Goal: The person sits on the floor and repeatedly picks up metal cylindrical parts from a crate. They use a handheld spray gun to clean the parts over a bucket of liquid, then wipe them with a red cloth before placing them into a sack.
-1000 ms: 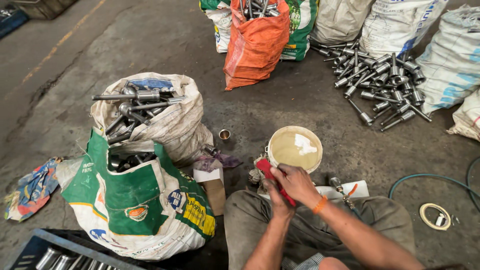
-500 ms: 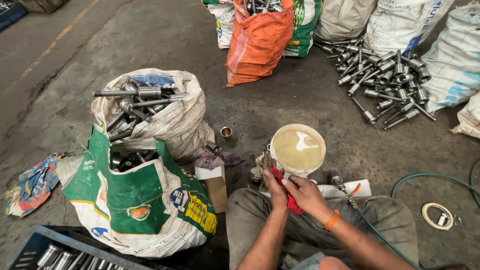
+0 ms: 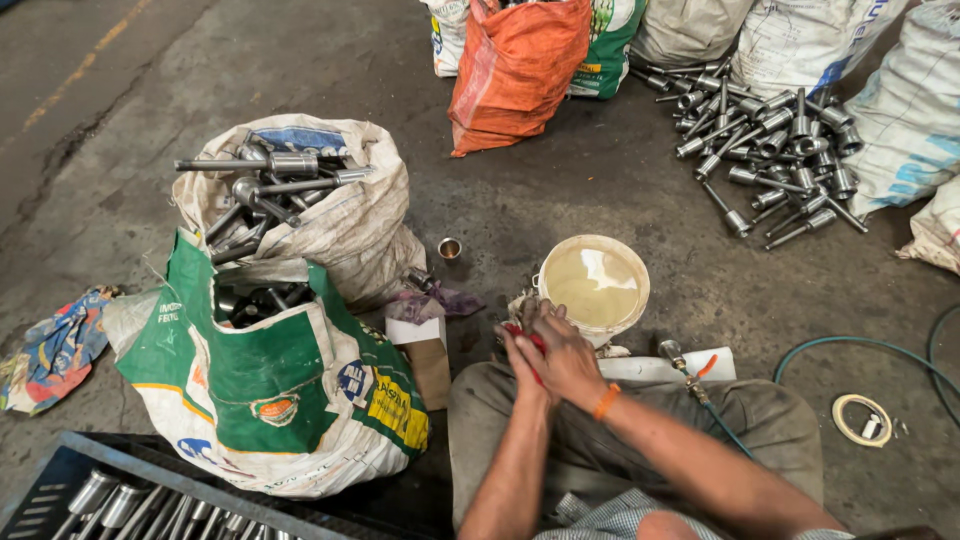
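Both hands meet over the lap just near of the cream bucket, the right hand and left hand closed together around a red rag, with sacks of metal parts left.

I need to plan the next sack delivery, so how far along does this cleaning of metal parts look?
Possibly done: a pile of metal parts lies loose on the floor by the far sacks, though I cannot tell whether they were wiped. In hand: the left hand and right hand are clasped around a red cloth beside the bucket of cloudy liquid. Left: the white sack and green sack hold many more parts.
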`<state>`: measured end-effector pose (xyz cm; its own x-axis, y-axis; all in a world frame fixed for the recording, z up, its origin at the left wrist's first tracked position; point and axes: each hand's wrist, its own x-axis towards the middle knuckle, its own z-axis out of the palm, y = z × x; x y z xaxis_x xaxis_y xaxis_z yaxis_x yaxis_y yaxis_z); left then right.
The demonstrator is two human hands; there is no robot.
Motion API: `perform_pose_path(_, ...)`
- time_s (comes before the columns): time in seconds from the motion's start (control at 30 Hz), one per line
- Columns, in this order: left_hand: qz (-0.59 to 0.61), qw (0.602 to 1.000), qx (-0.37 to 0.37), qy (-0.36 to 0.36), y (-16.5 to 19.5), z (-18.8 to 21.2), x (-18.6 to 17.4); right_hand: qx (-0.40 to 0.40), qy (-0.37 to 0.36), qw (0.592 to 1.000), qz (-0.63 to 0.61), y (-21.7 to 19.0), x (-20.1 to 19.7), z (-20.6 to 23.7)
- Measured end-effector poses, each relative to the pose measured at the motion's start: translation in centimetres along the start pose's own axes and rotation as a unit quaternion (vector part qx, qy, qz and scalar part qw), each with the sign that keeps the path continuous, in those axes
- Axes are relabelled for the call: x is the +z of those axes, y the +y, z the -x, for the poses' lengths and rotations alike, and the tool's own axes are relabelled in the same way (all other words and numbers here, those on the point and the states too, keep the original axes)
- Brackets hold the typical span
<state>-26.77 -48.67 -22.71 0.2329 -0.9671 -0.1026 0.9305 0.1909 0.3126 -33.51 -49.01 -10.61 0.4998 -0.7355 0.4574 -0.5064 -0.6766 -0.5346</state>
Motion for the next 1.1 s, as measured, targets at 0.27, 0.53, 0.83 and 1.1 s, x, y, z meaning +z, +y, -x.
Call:
perform_pose_path(0.27, 0.006, 1.0, 0.006, -0.001, 2.4, 1.0, 1.4, -0.001, 0.052, 0.998, 0.028, 0.3, 2.7, -3.1)
perform_pose_path(0.53, -0.048, 0.994, 0.019, -0.096, 4.4, 2.8, 6.3, 0.04, 0.045, 0.996, 0.071, 1.9, 3.1, -5.9)
perform_pose_path(0.83, -0.117, 0.961, 0.048, -0.247, 5.3, 3.3, 8.8, 0.055, 0.061, 0.99, 0.113, 3.6, -1.2, -10.2)
perform_pose_path(1.1, 0.042, 0.988, 0.045, -0.141, 6.6, 1.0, 2.5, -0.088, 0.0, 0.986, 0.142, -0.7, 2.3, -1.9)
